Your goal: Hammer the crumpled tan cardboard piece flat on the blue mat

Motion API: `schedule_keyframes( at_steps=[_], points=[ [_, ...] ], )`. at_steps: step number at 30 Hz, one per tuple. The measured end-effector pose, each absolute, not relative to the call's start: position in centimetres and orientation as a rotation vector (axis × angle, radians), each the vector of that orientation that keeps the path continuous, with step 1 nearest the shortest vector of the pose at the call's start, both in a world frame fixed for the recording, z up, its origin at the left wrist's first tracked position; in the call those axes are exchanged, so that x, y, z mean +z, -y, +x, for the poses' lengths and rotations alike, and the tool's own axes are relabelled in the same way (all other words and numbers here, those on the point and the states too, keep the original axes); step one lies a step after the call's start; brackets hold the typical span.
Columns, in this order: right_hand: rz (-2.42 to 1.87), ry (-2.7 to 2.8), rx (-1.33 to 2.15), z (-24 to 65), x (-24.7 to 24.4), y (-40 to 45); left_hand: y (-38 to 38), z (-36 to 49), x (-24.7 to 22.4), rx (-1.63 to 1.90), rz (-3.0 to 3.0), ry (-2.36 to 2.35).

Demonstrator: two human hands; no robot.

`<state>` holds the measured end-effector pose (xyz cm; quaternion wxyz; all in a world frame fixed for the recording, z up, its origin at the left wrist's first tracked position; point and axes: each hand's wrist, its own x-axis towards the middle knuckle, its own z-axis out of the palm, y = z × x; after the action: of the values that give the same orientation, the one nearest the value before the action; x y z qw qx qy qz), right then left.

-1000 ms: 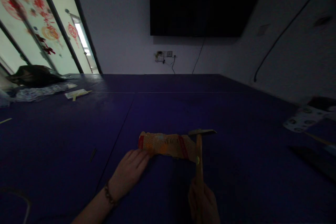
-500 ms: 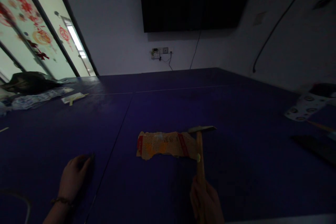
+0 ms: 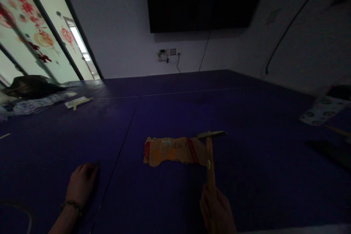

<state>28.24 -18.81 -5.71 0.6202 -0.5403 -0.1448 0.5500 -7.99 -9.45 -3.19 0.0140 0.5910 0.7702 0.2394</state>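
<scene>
My right hand [image 3: 218, 210] is wrapped round the wooden handle of a hammer [image 3: 210, 157]. The hammer's dark head points away from me, just past the right end of a torn piece of cardboard [image 3: 174, 150] with red bands, and the handle passes over or beside that end. Over to the left, my left hand [image 3: 81, 182] rests on the purple tabletop [image 3: 153, 197] with its fingers pinched together. A small dark tip shows at the fingertips, too dim to name. A bracelet [image 3: 71, 204] circles that wrist.
Plastic packaging [image 3: 41, 103], a dark bag [image 3: 33, 87] and a small white item [image 3: 77, 102] lie at the far left. To the right are a patterned white object [image 3: 320, 111] and a flat dark object [image 3: 329, 151]. Seams run across the tabletop. A black screen [image 3: 203, 3] hangs ahead.
My left hand has shifted slightly to the right, still pinched. The hammer and my right hand have barely moved, and the cardboard lies as before.
</scene>
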Motion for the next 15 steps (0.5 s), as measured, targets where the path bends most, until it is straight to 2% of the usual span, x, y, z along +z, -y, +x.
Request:
schedule_keyframes(
  at_steps=[15],
  points=[
    [-1.219,0.391,1.249,27.92,-4.9,18.98,9.37,-7.86,-3.67,0.502,2.217,-2.38]
  ],
)
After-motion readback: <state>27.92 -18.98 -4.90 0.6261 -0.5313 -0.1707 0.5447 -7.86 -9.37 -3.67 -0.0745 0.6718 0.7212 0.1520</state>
